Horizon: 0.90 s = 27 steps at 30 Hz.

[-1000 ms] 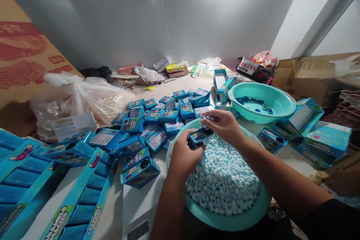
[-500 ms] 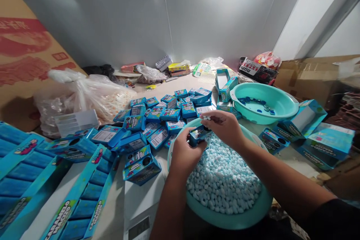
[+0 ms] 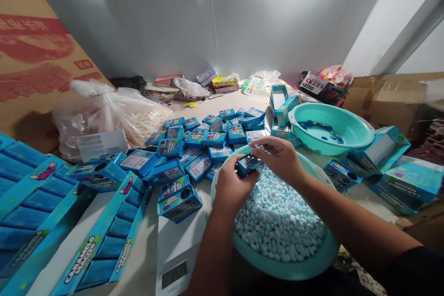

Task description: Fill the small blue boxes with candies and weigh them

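Observation:
My left hand grips a small blue candy box over a teal basin heaped with pale blue candies. My right hand is curled just above the box's top opening, fingers pinched with a few candies showing at the fingertips. Both hands hover at the basin's far rim.
Several small blue boxes lie piled on the white table beyond the basin. Blue display trays sit at the left. A second teal basin with blue caps stands at the right, by larger blue cartons. Plastic bags and cardboard boxes line the edges. A scale lies near me.
The camera has shifted slightly; my hands stay together over the basin, the right hand lowering a little toward the box held by the left.

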Available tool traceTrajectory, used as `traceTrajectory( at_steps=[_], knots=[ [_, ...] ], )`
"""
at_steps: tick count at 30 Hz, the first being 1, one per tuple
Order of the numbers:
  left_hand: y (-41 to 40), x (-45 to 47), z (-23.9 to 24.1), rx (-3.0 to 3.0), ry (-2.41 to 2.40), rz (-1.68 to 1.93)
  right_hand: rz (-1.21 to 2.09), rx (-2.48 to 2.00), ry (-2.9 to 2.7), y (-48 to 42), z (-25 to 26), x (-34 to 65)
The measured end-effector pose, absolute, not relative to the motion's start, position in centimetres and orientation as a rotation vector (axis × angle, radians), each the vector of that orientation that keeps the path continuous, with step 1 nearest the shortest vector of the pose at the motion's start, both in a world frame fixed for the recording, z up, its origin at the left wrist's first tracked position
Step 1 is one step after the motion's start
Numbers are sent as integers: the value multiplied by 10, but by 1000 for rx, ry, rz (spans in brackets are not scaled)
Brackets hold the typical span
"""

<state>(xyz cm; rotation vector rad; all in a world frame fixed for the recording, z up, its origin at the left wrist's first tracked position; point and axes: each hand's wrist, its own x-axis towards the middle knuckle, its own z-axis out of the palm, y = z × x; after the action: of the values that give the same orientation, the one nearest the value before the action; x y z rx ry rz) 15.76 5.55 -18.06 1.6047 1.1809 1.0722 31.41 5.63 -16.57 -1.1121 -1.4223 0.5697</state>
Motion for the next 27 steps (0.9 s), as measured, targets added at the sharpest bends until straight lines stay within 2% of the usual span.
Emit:
traceTrajectory(
  at_steps=[14,27],
  knots=[
    [56,156,-186,1628,1150,1092,851,-915,-1140,57,-163,314],
    [54,158,-183,1641,1167,1088,873,-763,-1197,54,-161,314]
  ],
)
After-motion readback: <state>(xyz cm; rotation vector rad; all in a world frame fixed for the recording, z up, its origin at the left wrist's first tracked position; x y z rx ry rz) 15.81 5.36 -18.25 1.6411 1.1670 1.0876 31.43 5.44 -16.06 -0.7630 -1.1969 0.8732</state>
